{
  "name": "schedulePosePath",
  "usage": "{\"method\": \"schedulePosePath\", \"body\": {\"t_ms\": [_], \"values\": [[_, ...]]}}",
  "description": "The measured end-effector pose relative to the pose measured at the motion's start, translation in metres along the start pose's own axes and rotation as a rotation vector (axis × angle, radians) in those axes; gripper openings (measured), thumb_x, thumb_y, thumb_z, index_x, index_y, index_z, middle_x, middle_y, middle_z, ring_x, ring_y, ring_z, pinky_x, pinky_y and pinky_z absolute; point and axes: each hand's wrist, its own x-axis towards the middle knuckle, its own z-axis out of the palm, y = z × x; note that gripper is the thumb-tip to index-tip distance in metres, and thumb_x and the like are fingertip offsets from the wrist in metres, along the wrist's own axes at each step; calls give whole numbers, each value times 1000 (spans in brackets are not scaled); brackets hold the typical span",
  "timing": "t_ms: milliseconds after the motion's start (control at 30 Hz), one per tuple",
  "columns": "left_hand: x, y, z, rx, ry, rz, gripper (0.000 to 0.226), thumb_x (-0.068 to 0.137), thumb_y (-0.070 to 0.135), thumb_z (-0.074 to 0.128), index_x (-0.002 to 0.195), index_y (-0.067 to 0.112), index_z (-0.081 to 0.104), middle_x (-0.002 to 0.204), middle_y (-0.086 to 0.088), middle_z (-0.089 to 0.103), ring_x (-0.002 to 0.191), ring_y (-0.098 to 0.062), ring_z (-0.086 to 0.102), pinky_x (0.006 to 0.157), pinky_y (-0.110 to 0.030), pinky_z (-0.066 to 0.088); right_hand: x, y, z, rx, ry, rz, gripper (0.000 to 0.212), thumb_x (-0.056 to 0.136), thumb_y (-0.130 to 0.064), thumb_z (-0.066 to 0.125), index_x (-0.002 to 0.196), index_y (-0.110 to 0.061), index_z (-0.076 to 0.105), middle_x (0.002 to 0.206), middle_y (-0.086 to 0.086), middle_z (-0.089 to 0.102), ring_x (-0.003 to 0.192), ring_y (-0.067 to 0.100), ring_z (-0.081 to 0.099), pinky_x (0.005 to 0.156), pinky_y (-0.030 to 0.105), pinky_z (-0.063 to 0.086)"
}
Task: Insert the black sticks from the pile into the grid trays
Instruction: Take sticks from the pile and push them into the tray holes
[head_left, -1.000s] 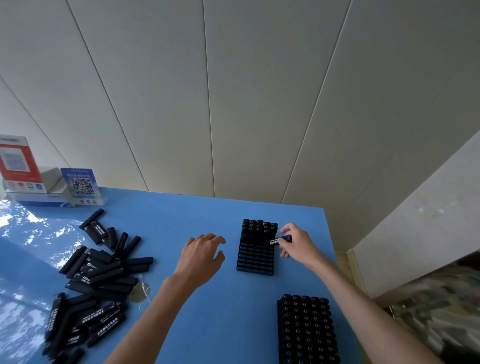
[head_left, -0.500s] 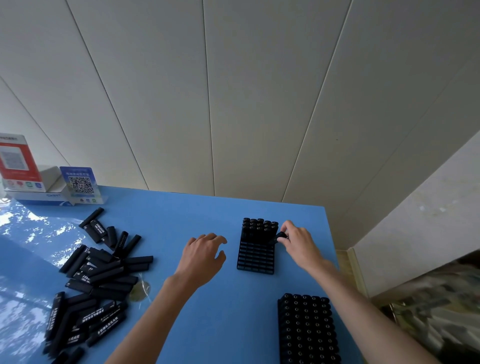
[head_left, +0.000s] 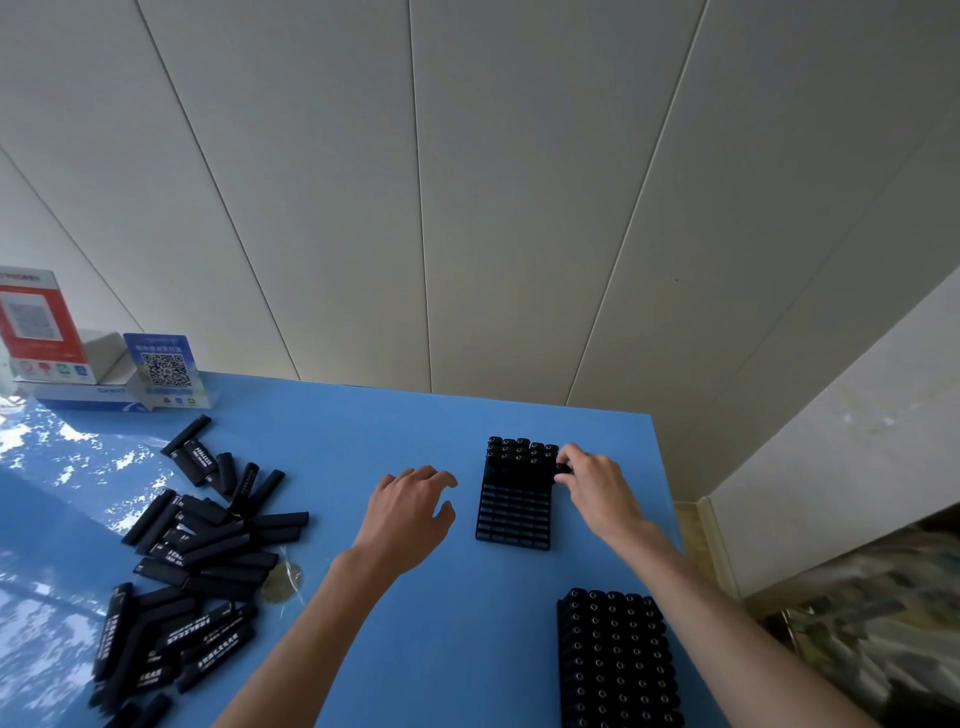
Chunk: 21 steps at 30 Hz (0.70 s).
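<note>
A: What is the right hand (head_left: 597, 488) doing? 
B: It is pinching one black stick (head_left: 563, 468) at the right edge of the half-filled tray (head_left: 514, 514); the fingers are curled round it, and only its end is showing, so I cannot tell its tilt; it is sitting just below the filled far rows.

A: And the left hand (head_left: 410, 512)? 
B: It is hovering over the desk (head_left: 415, 649) just left of that tray, fingers loosely spread, holding nothing.

A: Where is the supply lying? 
B: The pile (head_left: 197, 561) is lying well to the left, sticks flat and mostly pointing up and to the right; the left hand is clearly nearer to it, with bare desk between them.

A: Any crowding? 
B: The desk's right edge is running close beside the right hand; a full tray (head_left: 618, 660) is sitting near the person, under the right forearm; I judge the tray's empty near rows are giving room for coming sticks.
</note>
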Motion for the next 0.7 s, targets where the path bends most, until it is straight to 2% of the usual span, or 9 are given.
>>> {"method": "schedulePosePath", "body": {"t_ms": [167, 333, 467, 567, 700], "values": [[0, 0, -1, -13, -2, -2, 37, 102, 35, 48, 138, 27, 56, 134, 9, 61, 121, -13, 56, 103, -30, 36, 8, -7, -4, 45, 12, 52, 21, 89, -17, 75, 104, -10, 63, 86, 9, 71, 84, 28, 65, 76, 41, 55], [-1, -1, -2, -23, 3, -2, 37, 102, 34, 48, 138, 27, 56, 134, 9, 61, 120, -13, 56, 102, -30, 36, 14, -10, -5, 48, -17, 58, 16, 83, 1, 72, 92, -9, 65, 80, 8, 70, 79, 30, 62, 70, 38, 51], [-2, -1, -3, -25, 4, -7, 37, 102, 34, 48, 138, 27, 56, 135, 9, 60, 121, -13, 56, 103, -30, 36, 10, -15, -1, 17, -20, 56, 21, 87, -9, 75, 103, -11, 61, 87, 6, 70, 84, 25, 63, 73, 34, 50], [-3, 0, -4, -32, 7, -3, 37, 102, 34, 48, 137, 27, 57, 134, 9, 61, 120, -13, 57, 102, -30, 36, 7, -17, 0, 21, -15, 80, 23, 88, -14, 75, 99, -12, 55, 85, 6, 67, 81, 25, 62, 73, 36, 53], [-4, 1, -8, -30, 14, -7, 36, 102, 33, 48, 137, 27, 58, 133, 9, 62, 120, -14, 57, 102, -31, 37, 8, -21, -7, -21, -40, 76, 22, 88, -17, 76, 99, -13, 56, 89, 6, 67, 84, 27, 62, 74, 36, 51]]}}
